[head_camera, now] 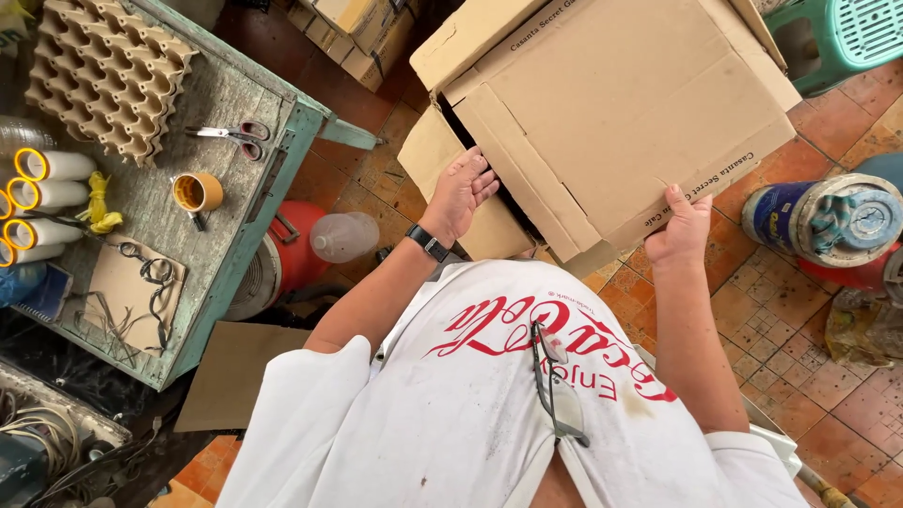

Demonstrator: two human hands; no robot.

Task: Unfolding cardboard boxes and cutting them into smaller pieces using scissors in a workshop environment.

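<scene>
A large brown cardboard box (621,103) rests against my lap with its flaps partly folded. My left hand (461,193) presses on a side flap, its fingertips slipping into the dark gap under the top flaps. My right hand (679,230) grips the near corner of the top flap, thumb on top. A black watch sits on my left wrist. Glasses hang from the collar of my white shirt.
A worn green table (246,202) at the left carries egg trays (108,71), scissors (235,134), a tape roll (198,192) and several white rolls (52,166). A clear plastic bottle (343,235), a paint can (828,218) and a green stool (847,33) stand on the tiled floor.
</scene>
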